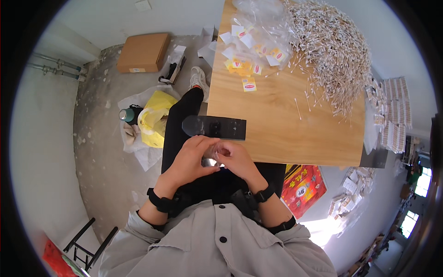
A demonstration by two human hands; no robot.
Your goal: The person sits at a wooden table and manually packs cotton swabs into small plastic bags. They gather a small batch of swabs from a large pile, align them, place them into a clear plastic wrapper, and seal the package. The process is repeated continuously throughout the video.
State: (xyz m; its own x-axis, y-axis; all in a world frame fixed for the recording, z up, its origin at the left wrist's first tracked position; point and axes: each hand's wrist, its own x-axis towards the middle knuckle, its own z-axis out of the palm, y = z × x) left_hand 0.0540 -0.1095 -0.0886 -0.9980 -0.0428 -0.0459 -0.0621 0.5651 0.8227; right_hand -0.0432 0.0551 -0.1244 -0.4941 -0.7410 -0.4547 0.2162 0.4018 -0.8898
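Just off the near left edge of the table, my two hands come together around a small clear plastic piece (211, 156), seemingly a thin bag or wrapper. My left hand (189, 159) curls around its left side, thumb below. On the other side my right hand (236, 159) pinches it between thumb and fingers. Fingers hide part of it, and light glints off its lower part. Right beyond my hands, a flat black rectangular piece (217, 127) lies over the table's left edge. Farther off, a yellow and white card (249, 84) rests on the wooden table (267, 120).
Cotton swabs (330, 51) form a big heap at the table's far right. Clear bags (265, 23) and yellow cards (242, 68) lie beside it. Bundled packs (396, 108) stand past the right edge. On the floor left are a yellow bag (154, 120) and cardboard box (143, 51).
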